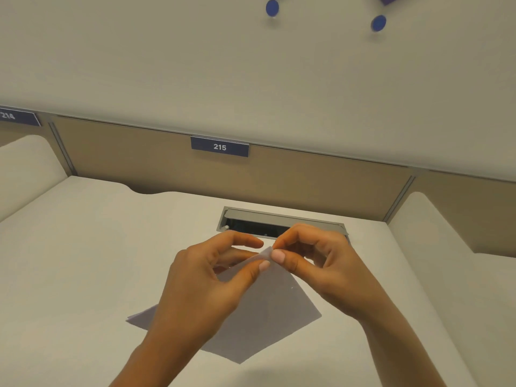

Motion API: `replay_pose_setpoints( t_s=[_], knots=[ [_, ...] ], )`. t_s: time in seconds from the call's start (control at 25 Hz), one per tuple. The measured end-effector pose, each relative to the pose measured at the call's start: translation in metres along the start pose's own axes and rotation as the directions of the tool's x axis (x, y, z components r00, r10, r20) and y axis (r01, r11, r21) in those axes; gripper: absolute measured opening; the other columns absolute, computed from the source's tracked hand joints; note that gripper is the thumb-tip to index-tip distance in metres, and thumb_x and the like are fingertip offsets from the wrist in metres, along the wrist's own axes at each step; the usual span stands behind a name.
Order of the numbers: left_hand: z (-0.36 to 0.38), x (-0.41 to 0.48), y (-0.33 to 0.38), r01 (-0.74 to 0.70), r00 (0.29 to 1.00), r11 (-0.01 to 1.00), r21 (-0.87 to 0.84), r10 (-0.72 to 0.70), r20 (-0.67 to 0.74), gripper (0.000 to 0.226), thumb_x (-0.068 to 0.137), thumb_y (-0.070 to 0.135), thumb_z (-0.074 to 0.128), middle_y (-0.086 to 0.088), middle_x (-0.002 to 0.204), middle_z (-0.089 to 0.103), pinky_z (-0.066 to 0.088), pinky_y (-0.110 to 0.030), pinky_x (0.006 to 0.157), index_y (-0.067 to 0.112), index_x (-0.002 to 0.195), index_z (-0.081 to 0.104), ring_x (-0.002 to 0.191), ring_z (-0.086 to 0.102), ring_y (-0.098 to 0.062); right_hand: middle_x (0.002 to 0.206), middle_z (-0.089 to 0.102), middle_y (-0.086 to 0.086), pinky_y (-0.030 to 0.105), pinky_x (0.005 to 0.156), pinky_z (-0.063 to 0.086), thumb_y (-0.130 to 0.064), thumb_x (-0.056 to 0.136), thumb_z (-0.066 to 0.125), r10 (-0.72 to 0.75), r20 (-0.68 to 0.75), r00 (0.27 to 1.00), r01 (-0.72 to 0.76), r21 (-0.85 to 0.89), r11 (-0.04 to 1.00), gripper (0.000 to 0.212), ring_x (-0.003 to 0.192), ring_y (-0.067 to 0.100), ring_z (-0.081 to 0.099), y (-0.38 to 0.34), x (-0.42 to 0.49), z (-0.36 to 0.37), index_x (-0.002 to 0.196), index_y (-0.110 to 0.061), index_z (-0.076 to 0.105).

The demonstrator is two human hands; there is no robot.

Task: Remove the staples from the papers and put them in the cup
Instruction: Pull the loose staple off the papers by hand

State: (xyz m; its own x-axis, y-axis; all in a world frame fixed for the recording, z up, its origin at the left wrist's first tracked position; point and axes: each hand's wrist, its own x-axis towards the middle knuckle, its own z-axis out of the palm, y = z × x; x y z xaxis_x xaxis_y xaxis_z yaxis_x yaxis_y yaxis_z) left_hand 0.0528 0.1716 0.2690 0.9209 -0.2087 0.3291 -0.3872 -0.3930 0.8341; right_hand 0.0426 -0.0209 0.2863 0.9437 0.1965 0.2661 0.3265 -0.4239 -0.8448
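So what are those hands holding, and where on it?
The papers, by their raised far corner: the left hand and right hand both pinch it.

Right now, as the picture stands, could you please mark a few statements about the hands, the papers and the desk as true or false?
1. The left hand and the right hand both pinch one raised corner of the papers. True.
2. A cup stands on the desk beside the papers. False: no cup is in view.
3. The sign behind the desk reads 215. True.
4. The hatch in the desk is closed. False: it is open, and a dark gap shows inside.
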Motion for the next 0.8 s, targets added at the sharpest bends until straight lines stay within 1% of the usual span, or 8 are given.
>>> replay_pose_setpoints(
  t_s=[0.08, 0.16, 0.28, 0.44, 0.56, 0.64, 0.72, 0.8],
  knots=[
    [-0.003, -0.005, 0.001, -0.016, 1.0, 1.0, -0.012, 0.016, -0.006, 0.029, 0.07, 0.06, 0.069, 0.034, 0.089, 0.069, 0.05, -0.002, 0.067, 0.04, 0.091, 0.07, 0.084, 0.067, 0.006, 0.083, 0.07, -0.011, 0.018, 0.068, 0.054, -0.039, 0.079, 0.062, 0.009, -0.012, 1.0, -0.009, 0.033, 0.999, 0.014, 0.085, 0.014, 0.066, -0.006, -0.005, 0.0, 0.087, -0.028, 0.068],
    [-0.005, -0.009, 0.004, -0.023, 1.0, 1.0, -0.004, 0.023, -0.003, 0.028, 0.069, 0.062, 0.066, 0.034, 0.089, 0.068, 0.049, -0.001, 0.066, 0.042, 0.087, 0.07, 0.084, 0.067, 0.006, 0.082, 0.07, -0.011, 0.016, 0.064, 0.051, -0.038, 0.079, 0.062, 0.024, -0.016, 1.0, -0.023, 0.057, 0.998, 0.015, 0.082, 0.012, 0.066, -0.01, -0.009, -0.001, 0.087, -0.027, 0.067],
    [-0.007, -0.013, 0.007, -0.037, 0.999, 0.999, 0.011, 0.037, -0.023, 0.03, 0.068, 0.065, 0.061, 0.035, 0.09, 0.067, 0.049, 0.0, 0.065, 0.043, 0.086, 0.069, 0.085, 0.066, 0.006, 0.083, 0.07, -0.009, 0.016, 0.064, 0.051, -0.039, 0.079, 0.061, 0.023, -0.008, 1.0, -0.022, 0.06, 0.998, 0.017, 0.083, 0.013, 0.066, -0.015, -0.014, 0.001, 0.089, -0.026, 0.067],
    [-0.008, -0.019, 0.01, -0.064, 0.997, 0.997, 0.04, 0.066, -0.05, 0.023, 0.07, 0.059, 0.061, 0.032, 0.085, 0.069, 0.048, -0.001, 0.065, 0.043, 0.085, 0.069, 0.083, 0.067, 0.006, 0.088, 0.072, -0.005, 0.03, 0.077, 0.059, -0.037, 0.077, 0.067, 0.017, -0.002, 1.0, -0.017, 0.05, 0.999, 0.019, 0.087, 0.02, 0.067, -0.02, -0.019, 0.002, 0.093, -0.026, 0.069],
    [-0.008, -0.024, 0.018, -0.09, 0.994, 0.993, 0.073, 0.094, -0.06, 0.015, 0.072, 0.061, 0.061, 0.037, 0.085, 0.065, 0.045, 0.003, 0.065, 0.049, 0.079, 0.065, 0.085, 0.064, 0.01, 0.084, 0.071, -0.007, 0.036, 0.075, 0.06, -0.035, 0.078, 0.068, -0.011, -0.009, 1.0, 0.011, -0.001, 1.0, 0.015, 0.084, 0.02, 0.066, -0.022, -0.022, 0.002, 0.089, -0.025, 0.07],
    [-0.009, -0.026, 0.021, -0.099, 0.992, 0.99, 0.097, 0.106, -0.073, 0.009, 0.072, 0.058, 0.061, 0.038, 0.084, 0.064, 0.045, 0.002, 0.063, 0.05, 0.075, 0.063, 0.084, 0.063, 0.011, 0.082, 0.069, -0.011, 0.033, 0.071, 0.059, -0.034, 0.081, 0.07, -0.061, -0.028, 0.998, 0.059, -0.059, 0.997, 0.009, 0.082, 0.019, 0.065, -0.023, -0.025, 0.004, 0.087, -0.027, 0.069],
    [-0.008, -0.028, 0.021, -0.104, 0.989, 0.989, 0.107, 0.114, -0.092, 0.007, 0.071, 0.051, 0.064, 0.035, 0.083, 0.066, 0.044, 0.0, 0.064, 0.044, 0.073, 0.063, 0.081, 0.064, 0.009, 0.083, 0.066, -0.014, 0.025, 0.066, 0.057, -0.033, 0.082, 0.068, -0.137, -0.056, 0.989, 0.128, -0.137, 0.982, 0.005, 0.079, 0.015, 0.063, -0.025, -0.027, 0.008, 0.085, -0.029, 0.067],
    [-0.007, -0.03, 0.019, -0.105, 0.986, 0.989, 0.105, 0.117, -0.119, 0.011, 0.069, 0.047, 0.066, 0.031, 0.08, 0.068, 0.045, -0.002, 0.068, 0.037, 0.071, 0.062, 0.081, 0.065, 0.007, 0.082, 0.064, -0.015, 0.017, 0.062, 0.051, -0.03, 0.082, 0.067, -0.215, -0.081, 0.973, 0.193, -0.217, 0.957, 0.003, 0.076, 0.01, 0.06, -0.027, -0.03, 0.011, 0.084, -0.03, 0.065]
  ],
)
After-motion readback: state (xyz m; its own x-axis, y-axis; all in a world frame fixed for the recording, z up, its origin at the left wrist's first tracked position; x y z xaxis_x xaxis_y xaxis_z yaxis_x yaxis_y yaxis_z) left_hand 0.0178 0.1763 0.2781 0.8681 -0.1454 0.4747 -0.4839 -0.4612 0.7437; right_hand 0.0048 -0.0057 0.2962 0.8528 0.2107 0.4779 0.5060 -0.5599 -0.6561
